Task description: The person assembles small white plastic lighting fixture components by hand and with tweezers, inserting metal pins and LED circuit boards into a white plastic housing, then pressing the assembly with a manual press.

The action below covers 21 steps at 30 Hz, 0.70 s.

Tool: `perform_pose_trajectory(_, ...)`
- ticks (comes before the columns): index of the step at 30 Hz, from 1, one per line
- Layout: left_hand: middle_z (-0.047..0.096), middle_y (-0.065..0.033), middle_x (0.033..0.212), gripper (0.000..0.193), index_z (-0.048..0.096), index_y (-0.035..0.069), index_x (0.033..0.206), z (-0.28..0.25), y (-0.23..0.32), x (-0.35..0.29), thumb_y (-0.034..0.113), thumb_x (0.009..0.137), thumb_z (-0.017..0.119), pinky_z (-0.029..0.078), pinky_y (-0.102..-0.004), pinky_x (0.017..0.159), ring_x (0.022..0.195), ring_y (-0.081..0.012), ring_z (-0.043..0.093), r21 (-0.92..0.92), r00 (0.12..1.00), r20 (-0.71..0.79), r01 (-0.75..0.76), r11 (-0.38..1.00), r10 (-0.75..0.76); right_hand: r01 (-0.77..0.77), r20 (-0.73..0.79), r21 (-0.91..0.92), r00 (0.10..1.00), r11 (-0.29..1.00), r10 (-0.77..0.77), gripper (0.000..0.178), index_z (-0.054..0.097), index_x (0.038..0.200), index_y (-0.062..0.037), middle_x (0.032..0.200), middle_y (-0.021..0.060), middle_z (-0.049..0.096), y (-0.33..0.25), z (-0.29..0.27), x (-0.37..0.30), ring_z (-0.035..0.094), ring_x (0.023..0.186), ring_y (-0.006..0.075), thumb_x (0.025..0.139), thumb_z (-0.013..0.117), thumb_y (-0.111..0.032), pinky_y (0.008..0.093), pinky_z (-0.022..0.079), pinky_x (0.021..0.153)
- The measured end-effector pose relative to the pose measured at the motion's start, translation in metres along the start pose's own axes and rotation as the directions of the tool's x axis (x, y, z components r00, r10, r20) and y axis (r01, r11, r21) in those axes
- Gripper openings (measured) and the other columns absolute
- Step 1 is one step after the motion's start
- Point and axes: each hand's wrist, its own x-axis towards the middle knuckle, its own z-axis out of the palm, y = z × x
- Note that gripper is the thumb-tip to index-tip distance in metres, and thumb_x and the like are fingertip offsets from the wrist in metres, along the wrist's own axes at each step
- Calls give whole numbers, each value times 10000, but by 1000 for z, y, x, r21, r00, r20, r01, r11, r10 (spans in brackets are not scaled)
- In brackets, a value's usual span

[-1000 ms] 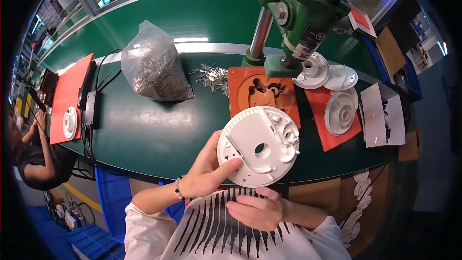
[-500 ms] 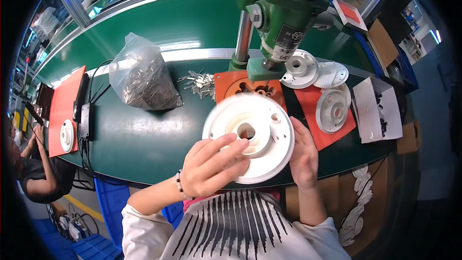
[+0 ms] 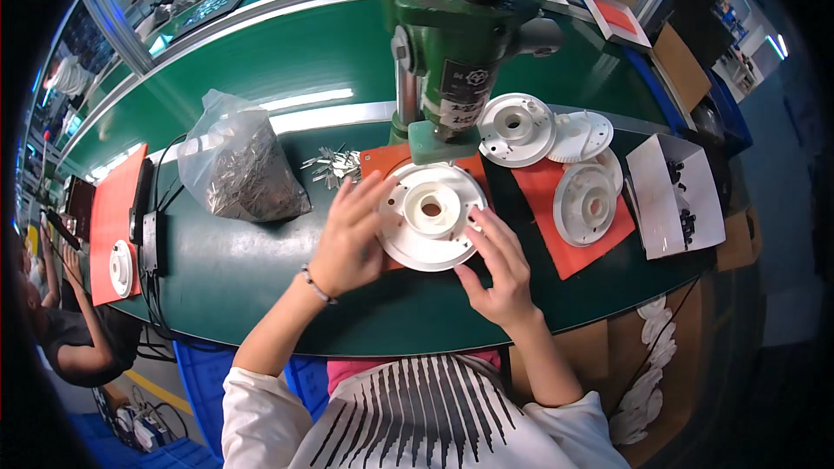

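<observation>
A round white plastic disc (image 3: 430, 213) with a raised hub lies flat on an orange mat (image 3: 382, 161) at the foot of a green press (image 3: 456, 43). My left hand (image 3: 347, 234) rests on the disc's left rim. My right hand (image 3: 495, 265) touches its lower right rim with the fingertips. Both hands hold the disc in place on the mat.
A clear bag of small metal parts (image 3: 239, 169) and loose metal pieces (image 3: 328, 165) lie to the left. More white discs (image 3: 586, 200) sit on a red mat at right, beside a white box (image 3: 673, 195). Another person (image 3: 52, 330) sits far left.
The disc, held up in front of my chest and turned over, has been lowered onto the orange mat under the press. Both hands went forward with it.
</observation>
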Motion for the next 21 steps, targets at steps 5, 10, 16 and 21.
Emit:
perform_pose_trajectory(5, 442, -187, 1272, 464, 529, 18, 1042, -9, 13, -3, 199, 649, 697, 247, -515, 1001, 1203, -363, 389, -51, 987, 71, 148, 988, -145, -2, 67, -2, 998, 1000, 2, 377, 542, 1064, -1, 1230, 174, 483, 13, 5, 7, 439, 1163, 353, 724, 663, -110, 446, 377, 946)
perform_pose_trajectory(10, 485, -188, 1212, 759, 401, 17, 1228, 5, 25, 22, 265, 611, 767, 236, -457, 1018, 1146, -346, 446, -27, 971, -69, 227, 973, -229, -81, 198, -3, 977, 997, 80, 435, 489, 1152, -34, 1253, 130, 485, 34, -3, 22, 394, 1220, 312, 762, 630, -165, 514, 234, 1012)
perform_pose_trajectory(16, 580, -158, 1079, 667, 466, 36, 1193, 9, 18, 31, 334, 657, 727, 270, -472, 959, 1024, -304, 542, -65, 959, 112, 270, 961, -262, -117, 239, 110, 967, 987, 88, 685, 191, 1335, -7, 1314, 98, 435, 43, -6, 19, 370, 1234, 315, 801, 591, -162, 532, 203, 1017)
perform_pose_trajectory(21, 608, -105, 1006, 678, 516, 57, 1125, -2, 14, 53, 369, 582, 774, 278, -433, 941, 925, -290, 563, -49, 921, 235, 329, 943, -310, -167, 138, 186, 980, 968, 142, 785, 85, 1362, 18, 1320, 78, 435, 44, 6, 13, 348, 1249, 320, 803, 602, -171, 539, 205, 1013)
